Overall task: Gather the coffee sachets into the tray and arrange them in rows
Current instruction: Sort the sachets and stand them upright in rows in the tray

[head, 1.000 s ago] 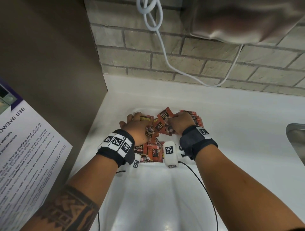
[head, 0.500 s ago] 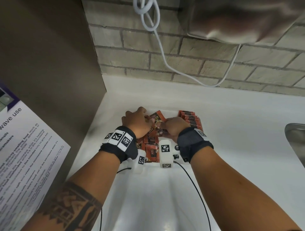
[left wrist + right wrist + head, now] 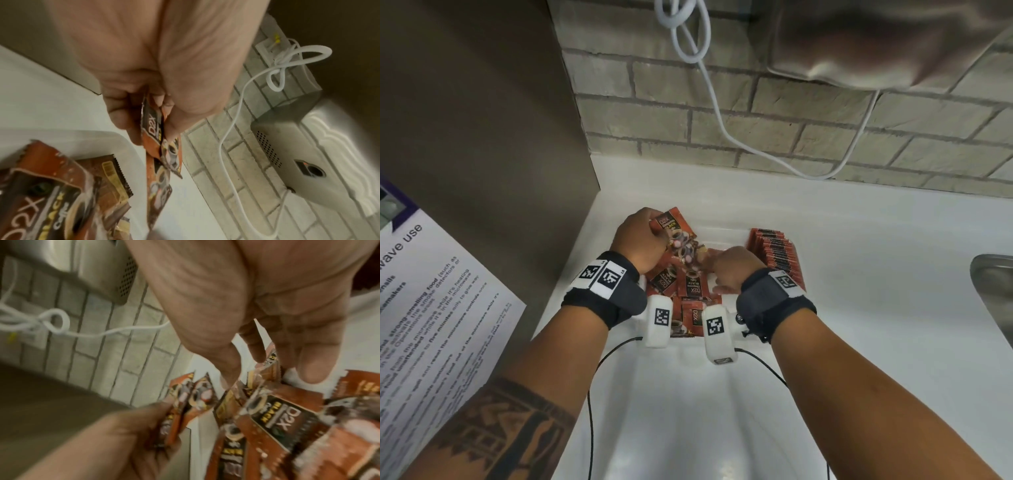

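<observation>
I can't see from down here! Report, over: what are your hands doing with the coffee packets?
Left hand holds a few sachets. Right hand picking in the loose pile. One neat row standing in tray. Nothing blocking.

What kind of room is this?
Probably a shared office or break-room kitchen: a printed microwave-use notice, the rim of a steel sink in a white counter, and orange coffee sachets in a white tray.

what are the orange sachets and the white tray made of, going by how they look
Orange coffee sachets: probably glossy printed foil or plastic film, given the glare, crinkles and serrated edges. White rectangular tray: looks like smooth moulded plastic with a rounded rim, though glazed ceramic can't be ruled out.
</observation>
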